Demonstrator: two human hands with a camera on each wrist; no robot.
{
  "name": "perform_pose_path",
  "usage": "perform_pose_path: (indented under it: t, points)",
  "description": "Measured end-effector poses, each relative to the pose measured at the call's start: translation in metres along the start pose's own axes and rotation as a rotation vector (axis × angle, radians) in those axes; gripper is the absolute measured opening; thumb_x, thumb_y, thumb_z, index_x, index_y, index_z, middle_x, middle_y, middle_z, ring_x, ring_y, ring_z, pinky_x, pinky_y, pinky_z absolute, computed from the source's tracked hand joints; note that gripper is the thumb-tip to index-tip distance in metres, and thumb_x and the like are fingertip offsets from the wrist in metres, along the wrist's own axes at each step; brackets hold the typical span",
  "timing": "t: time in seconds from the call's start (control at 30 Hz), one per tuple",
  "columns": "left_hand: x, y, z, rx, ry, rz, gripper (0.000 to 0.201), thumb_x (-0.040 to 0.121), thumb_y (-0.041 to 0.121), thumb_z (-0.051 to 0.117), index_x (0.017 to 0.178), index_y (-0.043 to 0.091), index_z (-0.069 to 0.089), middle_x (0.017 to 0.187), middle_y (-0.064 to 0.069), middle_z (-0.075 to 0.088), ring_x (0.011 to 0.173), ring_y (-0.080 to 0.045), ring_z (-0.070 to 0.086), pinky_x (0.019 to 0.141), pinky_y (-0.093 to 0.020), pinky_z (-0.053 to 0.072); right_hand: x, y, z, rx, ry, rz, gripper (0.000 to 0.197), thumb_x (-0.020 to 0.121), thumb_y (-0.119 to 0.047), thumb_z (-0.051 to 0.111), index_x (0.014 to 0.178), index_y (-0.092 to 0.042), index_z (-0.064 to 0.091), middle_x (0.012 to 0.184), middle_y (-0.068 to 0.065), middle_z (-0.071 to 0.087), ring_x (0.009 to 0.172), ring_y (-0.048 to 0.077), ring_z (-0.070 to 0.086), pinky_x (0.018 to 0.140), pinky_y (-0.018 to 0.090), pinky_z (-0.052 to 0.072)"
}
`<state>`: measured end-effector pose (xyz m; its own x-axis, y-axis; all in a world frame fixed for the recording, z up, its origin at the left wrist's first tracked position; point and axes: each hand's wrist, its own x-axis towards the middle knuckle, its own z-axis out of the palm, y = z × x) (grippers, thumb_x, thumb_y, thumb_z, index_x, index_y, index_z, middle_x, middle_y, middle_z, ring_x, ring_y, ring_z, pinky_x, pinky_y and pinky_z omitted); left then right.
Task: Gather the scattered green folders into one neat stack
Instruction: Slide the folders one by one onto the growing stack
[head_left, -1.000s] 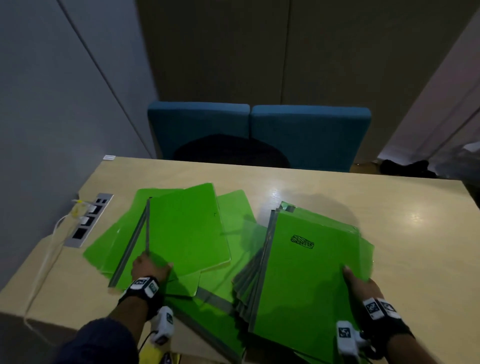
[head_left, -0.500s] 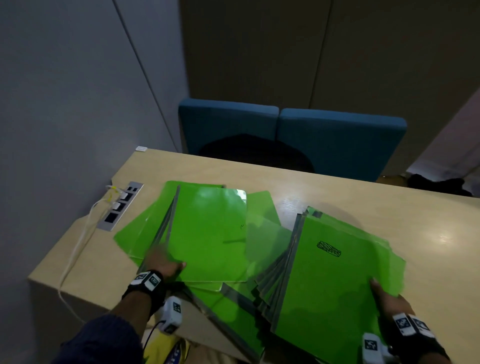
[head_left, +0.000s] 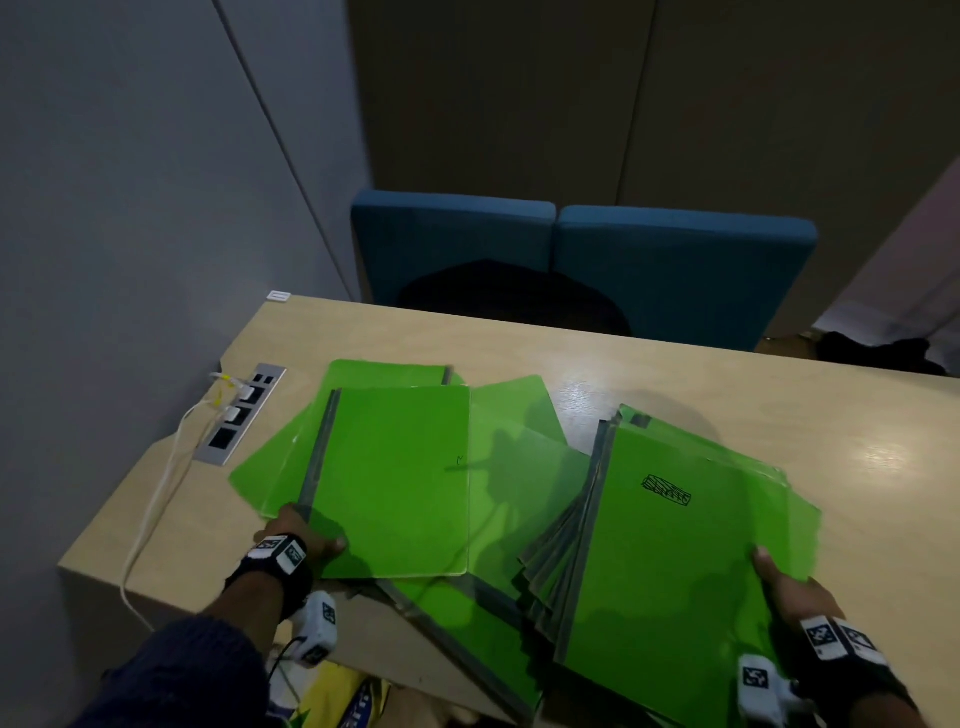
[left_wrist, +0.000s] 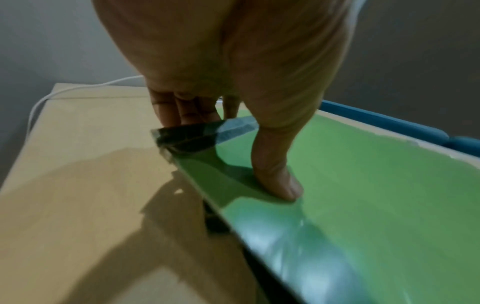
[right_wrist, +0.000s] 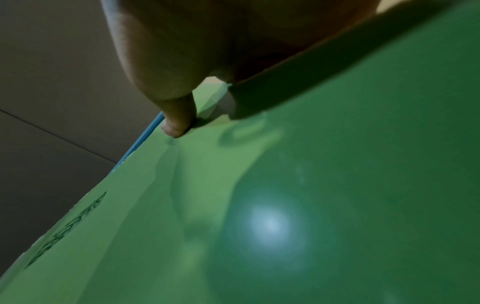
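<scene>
Several green folders lie fanned across the wooden table (head_left: 779, 395). My left hand (head_left: 301, 540) grips the near left corner of one folder (head_left: 395, 478) by its grey spine. In the left wrist view the thumb (left_wrist: 280, 185) presses on top of this folder (left_wrist: 376, 195), and the fingers (left_wrist: 182, 111) curl under its corner. My right hand (head_left: 789, 587) holds the right edge of a thick pile of folders (head_left: 665, 561) whose top cover has a black scribble. In the right wrist view the thumb (right_wrist: 176, 123) lies on the top cover (right_wrist: 285, 205). More loose folders (head_left: 514, 426) lie between and beneath.
A metal socket panel (head_left: 239, 415) is set into the table at the left, with a white cable (head_left: 156, 499) trailing over the edge. Two blue chairs (head_left: 571, 260) stand behind the far edge. A grey wall runs along the left side.
The folder in my left hand has turned to lie squarer to me. My right hand keeps its hold on the pile. The head view has swung left.
</scene>
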<state>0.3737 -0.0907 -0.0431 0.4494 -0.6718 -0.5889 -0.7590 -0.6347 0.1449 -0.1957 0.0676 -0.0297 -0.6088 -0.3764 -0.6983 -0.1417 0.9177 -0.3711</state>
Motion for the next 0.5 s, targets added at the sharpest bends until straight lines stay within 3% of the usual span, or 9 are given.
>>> perform_pose_path:
  t: [0.07, 0.1, 0.2, 0.3, 0.37, 0.5]
  points:
    - [-0.002, 0.003, -0.003, -0.097, -0.062, 0.011, 0.100, 0.066, 0.031, 0.087, 0.143, -0.001, 0.031, 0.133, -0.026, 0.050, 0.117, -0.041, 0.053, 0.093, -0.046, 0.049, 0.002, 0.001, 0.000, 0.006, 0.009, 0.007, 0.098, 0.086, -0.070, 0.044, 0.146, 0.006, 0.028, 0.122, 0.031, 0.055, 0.069, 0.033, 0.064, 0.054, 0.036, 0.047]
    - [-0.008, 0.006, -0.005, -0.193, -0.088, 0.019, 0.087, 0.072, 0.030, 0.084, 0.138, -0.004, 0.039, 0.125, -0.027, 0.055, 0.109, -0.040, 0.056, 0.089, -0.045, 0.050, 0.004, 0.001, 0.001, 0.011, 0.017, 0.012, 0.096, 0.087, -0.069, 0.046, 0.144, 0.007, 0.031, 0.117, 0.030, 0.056, 0.067, 0.032, 0.063, 0.053, 0.034, 0.046]
    - [-0.019, 0.019, -0.009, -0.299, -0.103, 0.065, 0.061, 0.085, 0.048, 0.066, 0.117, -0.003, 0.059, 0.097, -0.022, 0.063, 0.083, -0.032, 0.059, 0.071, -0.036, 0.048, 0.006, -0.001, 0.001, 0.041, 0.027, -0.011, 0.082, 0.088, -0.063, 0.050, 0.127, 0.009, 0.051, 0.100, 0.025, 0.060, 0.071, 0.032, 0.062, 0.055, 0.034, 0.045]
    - [-0.034, 0.043, -0.013, -0.246, -0.017, 0.165, 0.044, 0.091, 0.034, 0.062, 0.114, -0.003, 0.059, 0.097, -0.022, 0.061, 0.083, -0.032, 0.055, 0.071, -0.033, 0.041, 0.011, 0.001, 0.003, 0.103, 0.048, -0.042, 0.076, 0.086, -0.062, 0.055, 0.125, 0.004, 0.056, 0.110, 0.028, 0.062, 0.088, 0.038, 0.063, 0.071, 0.036, 0.048]
    - [-0.038, 0.061, -0.017, -0.348, 0.063, 0.268, 0.026, 0.094, 0.023, 0.060, 0.105, -0.001, 0.059, 0.090, -0.022, 0.059, 0.079, -0.031, 0.052, 0.070, -0.034, 0.038, 0.011, 0.002, 0.006, 0.113, 0.045, -0.059, 0.076, 0.085, -0.062, 0.057, 0.126, 0.002, 0.057, 0.121, 0.029, 0.061, 0.094, 0.040, 0.061, 0.080, 0.037, 0.047]
    - [-0.046, 0.102, -0.026, -0.522, 0.125, 0.487, 0.014, 0.096, 0.017, 0.056, 0.089, 0.005, 0.053, 0.066, -0.012, 0.047, 0.068, -0.024, 0.045, 0.063, -0.035, 0.036, 0.013, 0.005, 0.006, 0.172, 0.066, -0.054, 0.072, 0.084, -0.062, 0.060, 0.125, -0.002, 0.060, 0.119, 0.028, 0.063, 0.094, 0.040, 0.062, 0.080, 0.039, 0.050]
